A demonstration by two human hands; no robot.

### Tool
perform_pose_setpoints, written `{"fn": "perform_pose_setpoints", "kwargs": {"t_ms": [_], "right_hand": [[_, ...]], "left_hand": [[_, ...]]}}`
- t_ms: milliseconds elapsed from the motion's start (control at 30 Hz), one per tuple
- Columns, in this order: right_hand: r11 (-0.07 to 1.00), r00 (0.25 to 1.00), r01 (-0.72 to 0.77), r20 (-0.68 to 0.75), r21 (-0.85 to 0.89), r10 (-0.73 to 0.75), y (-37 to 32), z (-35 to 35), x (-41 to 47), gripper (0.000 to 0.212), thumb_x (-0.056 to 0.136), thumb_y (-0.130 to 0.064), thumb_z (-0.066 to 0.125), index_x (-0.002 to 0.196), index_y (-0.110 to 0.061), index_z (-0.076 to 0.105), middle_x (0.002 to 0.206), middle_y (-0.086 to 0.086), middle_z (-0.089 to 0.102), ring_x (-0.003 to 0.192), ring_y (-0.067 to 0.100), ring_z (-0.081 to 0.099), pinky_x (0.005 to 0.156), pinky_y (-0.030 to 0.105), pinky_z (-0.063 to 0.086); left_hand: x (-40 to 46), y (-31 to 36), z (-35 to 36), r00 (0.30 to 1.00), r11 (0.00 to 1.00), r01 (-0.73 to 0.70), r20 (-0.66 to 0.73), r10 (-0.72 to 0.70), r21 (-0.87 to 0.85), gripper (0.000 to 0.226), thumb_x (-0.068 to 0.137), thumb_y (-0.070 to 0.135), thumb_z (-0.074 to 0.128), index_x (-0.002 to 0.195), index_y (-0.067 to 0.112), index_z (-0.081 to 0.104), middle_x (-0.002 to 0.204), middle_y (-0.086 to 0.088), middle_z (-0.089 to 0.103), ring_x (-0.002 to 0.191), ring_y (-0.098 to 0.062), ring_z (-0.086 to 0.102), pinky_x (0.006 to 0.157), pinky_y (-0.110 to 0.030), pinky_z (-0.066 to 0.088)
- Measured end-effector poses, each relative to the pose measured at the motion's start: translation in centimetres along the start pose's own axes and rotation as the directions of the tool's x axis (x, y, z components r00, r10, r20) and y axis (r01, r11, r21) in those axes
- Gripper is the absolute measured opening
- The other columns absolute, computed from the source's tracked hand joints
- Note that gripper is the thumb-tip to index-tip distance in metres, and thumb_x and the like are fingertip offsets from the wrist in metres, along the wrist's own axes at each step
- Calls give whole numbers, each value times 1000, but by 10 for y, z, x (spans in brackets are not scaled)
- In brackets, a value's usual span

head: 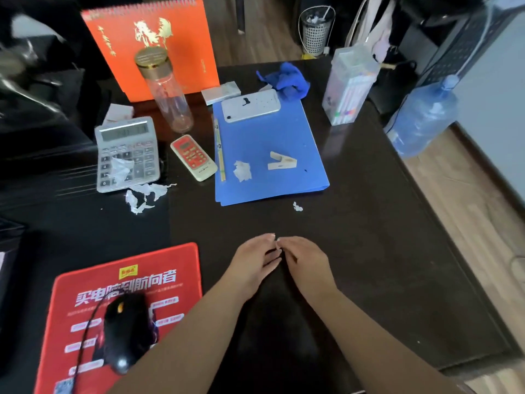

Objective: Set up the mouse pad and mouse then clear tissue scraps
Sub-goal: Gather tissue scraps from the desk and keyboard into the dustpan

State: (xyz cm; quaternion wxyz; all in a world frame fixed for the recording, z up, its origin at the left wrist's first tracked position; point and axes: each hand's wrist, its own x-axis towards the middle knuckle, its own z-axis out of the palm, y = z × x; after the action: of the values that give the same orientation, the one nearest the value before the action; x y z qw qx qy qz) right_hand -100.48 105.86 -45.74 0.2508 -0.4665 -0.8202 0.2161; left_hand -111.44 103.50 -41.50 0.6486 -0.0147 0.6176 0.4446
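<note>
A red mouse pad (85, 294) lies at the near left of the dark desk, with a black wired mouse (126, 331) on it. White tissue scraps lie apart: one on the calculator (120, 169), a torn strip (145, 194) just below it, a crumpled piece (242, 170) on the blue folder, and a tiny bit (297, 207) on the bare desk. My left hand (252, 263) and my right hand (304, 260) meet fingertip to fingertip at the desk's middle. Whether they pinch a small scrap between them I cannot tell.
A grey calculator (142, 135), a red remote (193, 159), a clear bottle (167, 92) and an orange calendar (181, 32) stand at the back left. The blue folder (284, 132) carries a phone (250, 105) and a clip. A pen box (349, 83), blue cloth (287, 79) and water jug (423, 118) are right.
</note>
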Motion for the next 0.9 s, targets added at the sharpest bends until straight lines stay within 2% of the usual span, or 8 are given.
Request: {"fn": "perform_pose_setpoints", "kwargs": {"t_ms": [167, 233, 333, 400, 500, 667, 800, 900], "right_hand": [[990, 993, -89, -66, 106, 96, -18, -13, 12, 27, 79, -18, 46, 85, -11, 71, 80, 4, 73, 84, 8, 56, 78, 17, 43], [995, 993, -66, -95, 78, 73, -15, -16, 20, 23, 80, -18, 50, 84, -13, 71, 76, 1, 73, 72, 6, 62, 75, 19, 44], [999, 995, -6, -95, 42, 10, -13, -13, 26, 19, 80, -18, 53, 82, -13, 71, 75, -1, 73, 77, 6, 59, 77, 20, 44], [996, 996, -26, -83, 80, 32, -11, -12, 29, 21, 81, -21, 52, 84, -13, 71, 81, -1, 74, 86, 6, 55, 82, 15, 43], [969, 971, -197, -109, 147, 214, -4, -15, 39, 20, 83, -19, 55, 90, -10, 71, 91, 4, 73, 91, 9, 58, 82, 1, 34], [936, 936, -350, -6, 41, 351, 13, -1, 60, 18, 89, -9, 54, 100, -5, 68, 105, 9, 69, 100, 19, 60, 82, 14, 34], [922, 927, -370, 24, -108, 375, 23, 9, 65, 17, 86, -7, 59, 99, -3, 69, 124, 11, 61, 117, 26, 51, 95, 22, 32], [960, 967, -249, 13, -127, 253, 23, 12, 62, 14, 69, 6, 72, 79, -3, 72, 91, 12, 74, 85, 27, 68, 77, 31, 53]], "left_hand": [[4, 15, 15, 988, 989, 30, 152, -8, -143, 34, 93, 29, 47, 109, 4, 64, 98, -12, 67, 89, -19, 64, 77, -30, 53], [7, 20, 17, 988, 984, 21, 155, 7, -176, 28, 93, 20, 48, 107, 2, 64, 92, -12, 69, 86, -19, 65, 80, -30, 52], [12, 25, 14, 986, 981, 18, 166, 15, -193, 24, 91, 5, 47, 107, -2, 63, 76, -8, 75, 79, -17, 69, 78, -27, 54], [15, 29, 8, 989, 978, 12, 147, 19, -210, 25, 91, 0, 44, 110, -3, 61, 84, -11, 74, 83, -17, 68, 77, -26, 53], [25, 37, -3, 994, 950, 28, 110, 6, -312, 28, 90, -7, 44, 114, -5, 56, 102, -19, 68, 93, -21, 67, 78, -29, 54], [47, 41, 6, 998, 964, 58, 20, -55, -258, 30, 91, -2, 44, 120, -5, 53, 101, -18, 65, 101, -26, 63, 89, -32, 50], [57, 45, 10, 997, 966, 77, 45, -68, -247, 30, 92, -1, 42, 120, -4, 52, 100, -18, 65, 99, -25, 63, 92, -32, 48], [62, 45, 7, 996, 963, 85, 46, -75, -257, 29, 92, -1, 41, 119, -4, 53, 98, -18, 66, 94, -24, 64, 89, -32, 49]]}}
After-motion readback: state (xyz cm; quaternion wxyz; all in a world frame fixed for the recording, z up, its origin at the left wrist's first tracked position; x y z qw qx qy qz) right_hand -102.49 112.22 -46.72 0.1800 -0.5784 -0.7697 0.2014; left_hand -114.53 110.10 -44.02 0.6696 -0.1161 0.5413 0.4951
